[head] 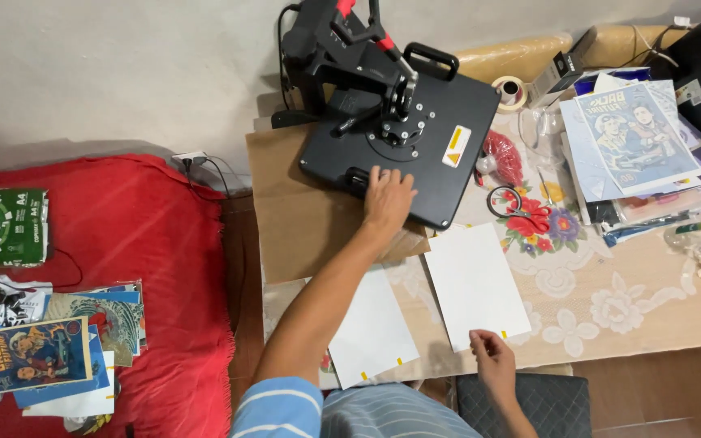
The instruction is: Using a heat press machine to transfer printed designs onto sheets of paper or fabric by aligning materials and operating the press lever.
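Heat press (403, 142): matt black metal plate, with bright metal fittings at its hinge. White sheets (475, 285): smooth, matt paper. Table cover (610, 300): pale cloth with a raised lace-like floral pattern. Board (294, 203) beneath the press: plain brown cardboard, dull. Red blanket (164, 268): soft, fuzzy cloth. Scissors (521, 207): red plastic handles.

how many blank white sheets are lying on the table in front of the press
2. One white sheet lies right of centre, its near corner under the right hand; the other sheet lies beside the left forearm. More may be hidden.
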